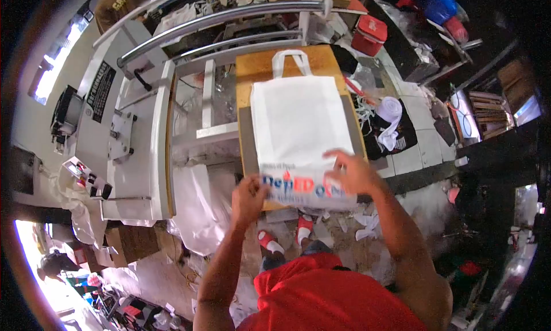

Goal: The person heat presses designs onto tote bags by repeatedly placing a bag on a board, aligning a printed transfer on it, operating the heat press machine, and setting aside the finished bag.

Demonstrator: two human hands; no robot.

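A white tote bag (301, 115) lies flat on a board with a wooden edge (248, 127), its handles at the far end. Across the bag's near end is a printed sheet (290, 200) with blue and red lettering reading "DepED", slightly blurred. My left hand (249, 200) is closed at the sheet's left edge, fingertips pinching it. Over the sheet's right part hovers or rests my right hand (354, 173), thumb and index finger apart; whether it touches the sheet I cannot tell.
A white metal frame with a chrome bar (224, 18) stands left of the board. To the right are a white fabric roll (390, 109) and a red container (369, 35) on the tiled surface. Scraps litter the floor around my red slippers (305, 222). Another person (117, 6) is at top left.
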